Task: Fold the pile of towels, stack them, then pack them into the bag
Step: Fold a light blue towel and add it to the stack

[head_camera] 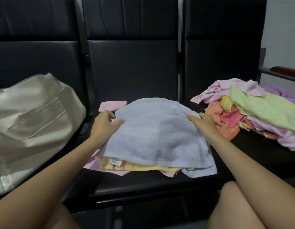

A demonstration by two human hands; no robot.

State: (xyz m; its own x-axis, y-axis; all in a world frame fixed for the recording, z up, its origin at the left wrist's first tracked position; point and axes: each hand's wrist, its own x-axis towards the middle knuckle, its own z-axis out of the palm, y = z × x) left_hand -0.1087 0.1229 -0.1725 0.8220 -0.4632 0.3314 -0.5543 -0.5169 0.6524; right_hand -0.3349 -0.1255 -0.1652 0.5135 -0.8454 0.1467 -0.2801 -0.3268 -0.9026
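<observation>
A light blue towel point(157, 134) lies folded on top of a stack on the middle black seat, with a yellow striped towel point(135, 166) and a pink towel point(100, 166) showing under it. My left hand point(104, 123) holds the blue towel's left edge, thumb on top. My right hand point(203, 123) grips its right edge. A small folded pink cloth point(113, 105) lies behind the stack. The unfolded pile point(252, 113) of pink, green, orange and purple towels sits on the right seat. A large beige bag point(32, 123) rests on the left seat.
The black seats point(133, 75) have tall backrests close behind. A dark wooden armrest point(285, 71) sticks out at the far right. My bare knees point(252, 207) are in front of the seat edge.
</observation>
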